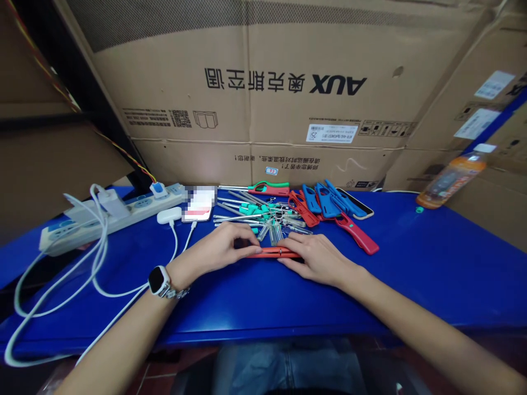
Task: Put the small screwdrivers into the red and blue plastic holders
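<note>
Between my two hands lies a red-orange lighter casing, low over the blue table, with a narrow seam along its length. My left hand pinches its left end between thumb and fingers. At the other end, my right hand grips it with fingers on the far side and thumb on the near side. Just beyond are clear lighter fuel tanks, green plastic parts and thin metal tubes in a loose pile. A lighter with a red and green handle lies behind them.
Blue casings lie partly over a phone, near red casings. An orange drink bottle leans at the right. Left are a power strip and loops of white cable. A cardboard box stands behind.
</note>
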`<state>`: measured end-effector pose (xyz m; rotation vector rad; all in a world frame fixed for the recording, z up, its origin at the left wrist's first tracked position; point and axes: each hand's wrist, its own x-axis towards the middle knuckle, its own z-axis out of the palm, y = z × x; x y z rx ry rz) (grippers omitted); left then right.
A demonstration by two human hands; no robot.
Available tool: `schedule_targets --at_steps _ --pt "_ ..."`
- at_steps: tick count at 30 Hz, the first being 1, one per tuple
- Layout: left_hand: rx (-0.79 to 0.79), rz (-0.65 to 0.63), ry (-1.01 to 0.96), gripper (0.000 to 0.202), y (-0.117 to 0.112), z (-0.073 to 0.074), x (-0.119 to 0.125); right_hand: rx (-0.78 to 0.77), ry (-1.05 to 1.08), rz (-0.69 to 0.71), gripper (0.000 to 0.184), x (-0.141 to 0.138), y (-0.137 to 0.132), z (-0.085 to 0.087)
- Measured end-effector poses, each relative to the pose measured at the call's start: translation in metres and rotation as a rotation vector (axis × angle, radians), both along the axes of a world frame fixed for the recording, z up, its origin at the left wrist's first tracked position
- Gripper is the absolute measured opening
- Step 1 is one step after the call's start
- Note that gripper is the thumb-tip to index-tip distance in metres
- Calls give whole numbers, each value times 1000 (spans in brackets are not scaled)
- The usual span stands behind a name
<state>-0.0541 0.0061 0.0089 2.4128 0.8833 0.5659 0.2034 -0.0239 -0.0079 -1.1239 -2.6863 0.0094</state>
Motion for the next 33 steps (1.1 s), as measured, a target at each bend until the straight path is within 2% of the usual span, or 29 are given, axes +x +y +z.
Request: schedule_targets --at_steps 4,7,14,19,23,33 --pt "12 -20 14 23 2 -1 -2 -5 6 6 33 -1 0 0" --pt "42 -27 83 20 0 5 0 -14 15 5 33 -1 0 0" --pt "242 -37 275 21 -4 17 9 -65 44 -8 35 -2 0 5" --pt "143 -52 154 28 -5 13 2 -83 105 -1 32 0 1 2" --pt "76 -13 125 24 -5 8 -3 -115 158 -3 29 1 2 2" --pt "176 -19 179 25 -11 10 4 -127 191 -38 25 3 3 6"
